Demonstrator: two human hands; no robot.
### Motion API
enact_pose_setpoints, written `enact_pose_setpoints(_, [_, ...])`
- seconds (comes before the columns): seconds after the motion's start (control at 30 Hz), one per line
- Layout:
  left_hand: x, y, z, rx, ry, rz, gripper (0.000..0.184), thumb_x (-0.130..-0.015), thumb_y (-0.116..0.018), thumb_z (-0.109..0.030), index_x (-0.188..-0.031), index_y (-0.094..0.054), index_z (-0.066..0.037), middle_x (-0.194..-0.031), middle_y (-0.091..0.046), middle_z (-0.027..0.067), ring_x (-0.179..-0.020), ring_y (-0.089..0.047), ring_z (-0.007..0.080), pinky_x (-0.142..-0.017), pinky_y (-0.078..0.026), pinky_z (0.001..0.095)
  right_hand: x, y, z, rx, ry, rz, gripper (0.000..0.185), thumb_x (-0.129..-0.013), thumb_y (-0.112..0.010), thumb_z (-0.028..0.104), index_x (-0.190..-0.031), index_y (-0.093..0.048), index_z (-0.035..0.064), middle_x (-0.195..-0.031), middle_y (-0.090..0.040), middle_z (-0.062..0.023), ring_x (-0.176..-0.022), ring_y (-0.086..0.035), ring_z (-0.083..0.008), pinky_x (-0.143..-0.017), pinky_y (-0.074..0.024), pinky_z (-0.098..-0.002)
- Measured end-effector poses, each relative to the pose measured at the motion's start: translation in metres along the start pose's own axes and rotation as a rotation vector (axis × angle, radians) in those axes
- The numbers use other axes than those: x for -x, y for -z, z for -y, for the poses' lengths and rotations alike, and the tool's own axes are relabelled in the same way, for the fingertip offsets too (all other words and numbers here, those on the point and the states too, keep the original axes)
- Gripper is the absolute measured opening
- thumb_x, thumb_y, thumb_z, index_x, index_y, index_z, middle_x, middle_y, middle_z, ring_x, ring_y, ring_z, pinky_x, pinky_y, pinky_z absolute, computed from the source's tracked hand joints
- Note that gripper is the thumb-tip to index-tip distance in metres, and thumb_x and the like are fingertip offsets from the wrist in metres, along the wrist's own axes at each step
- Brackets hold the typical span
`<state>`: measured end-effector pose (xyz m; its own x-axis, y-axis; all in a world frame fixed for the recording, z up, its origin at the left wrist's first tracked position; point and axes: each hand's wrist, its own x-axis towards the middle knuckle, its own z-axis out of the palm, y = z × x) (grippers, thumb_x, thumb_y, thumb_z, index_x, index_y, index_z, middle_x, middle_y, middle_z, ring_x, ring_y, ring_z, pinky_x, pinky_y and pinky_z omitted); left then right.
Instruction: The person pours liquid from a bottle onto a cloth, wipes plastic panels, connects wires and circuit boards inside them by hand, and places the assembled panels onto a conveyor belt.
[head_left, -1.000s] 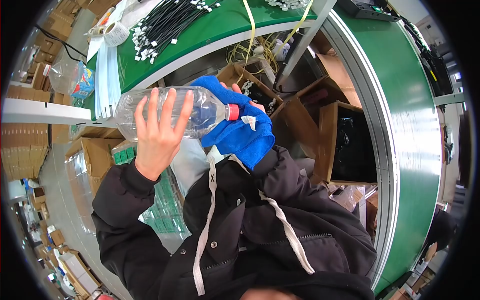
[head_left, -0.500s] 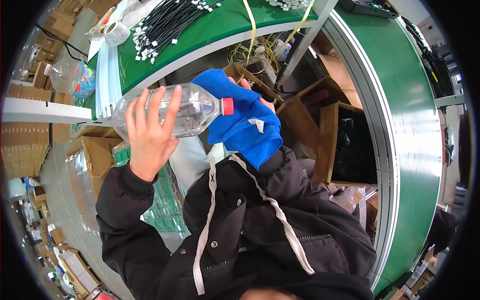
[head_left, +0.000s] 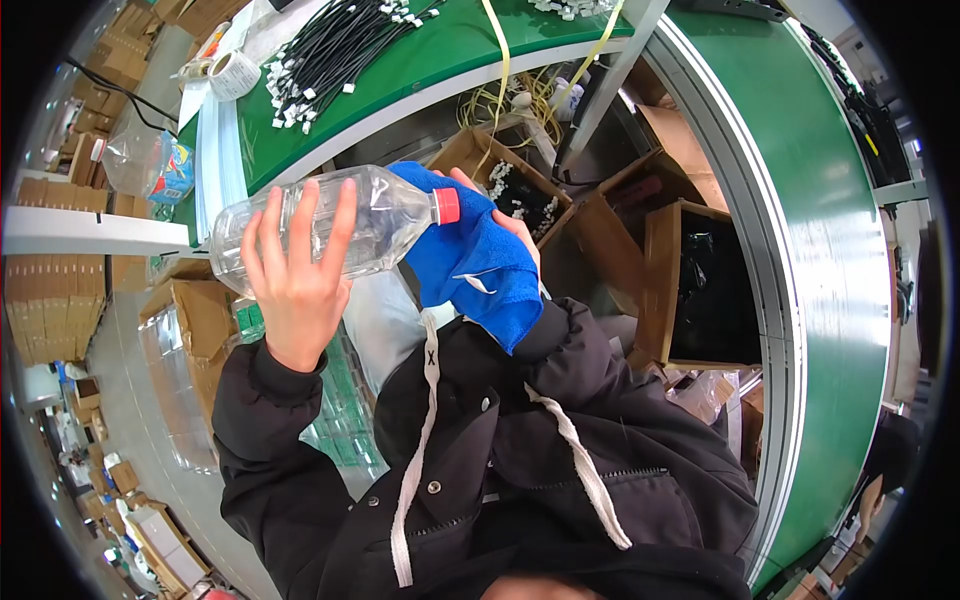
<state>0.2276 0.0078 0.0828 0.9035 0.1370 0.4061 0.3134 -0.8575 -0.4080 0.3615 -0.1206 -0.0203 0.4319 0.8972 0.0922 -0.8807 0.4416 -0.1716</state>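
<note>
A clear plastic bottle (head_left: 375, 215) with a red cap (head_left: 446, 206) lies nearly level above my lap. My left hand (head_left: 297, 270) is wrapped over its body, fingers spread across the near side. A blue cloth (head_left: 480, 265) with a small white tag drapes over my right hand (head_left: 520, 232), beside and behind the capped end. Only some fingers and the edge of my right hand show past the cloth; the rest is covered. The cap overlaps the cloth in view; whether they touch is unclear.
Black cables (head_left: 335, 50) with white connectors and a label roll (head_left: 233, 75) lie on the green table (head_left: 410, 75). Another bottle (head_left: 150, 165) is at the left. Open cartons (head_left: 655, 285) stand below at the right, by a green-topped surface (head_left: 840, 300).
The bottle and my left hand have shifted slightly left. The blue cloth has folded lower, and its tag has turned, while more of my right hand's edge shows.
</note>
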Motion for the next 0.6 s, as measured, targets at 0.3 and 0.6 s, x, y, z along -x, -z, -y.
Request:
enact_pose_setpoints(0.3, [-0.006,-0.004,0.003,0.055,-0.008,0.021,0.086,-0.047,-0.071,-0.003,-0.129,-0.049,-0.017,-0.126,-0.049,0.0078,-0.115,-0.047,0.032,-0.096,-0.036,0.0455,-0.001,0.007,0.002,-0.004,0.061,0.004,0.065,-0.089,-0.037,0.031,-0.145,-0.019,0.0045,-0.149,-0.025,-0.0128,-0.136,-0.027,-0.0288,-0.114,-0.0171,-0.0414])
enact_pose_setpoints(0.6, [-0.015,-0.034,-0.008,0.757,0.385,-0.085,0.09,-0.045,-0.078,-0.013,-0.127,-0.042,-0.005,-0.118,-0.052,0.0146,-0.109,-0.052,0.0321,-0.094,-0.041,0.041,0.012,-0.017,0.045,-0.112,0.043,-0.021,0.066,-0.088,-0.039,0.033,-0.146,-0.019,0.0079,-0.15,-0.024,-0.0125,-0.136,-0.027,-0.0307,-0.113,-0.0217,-0.0441])
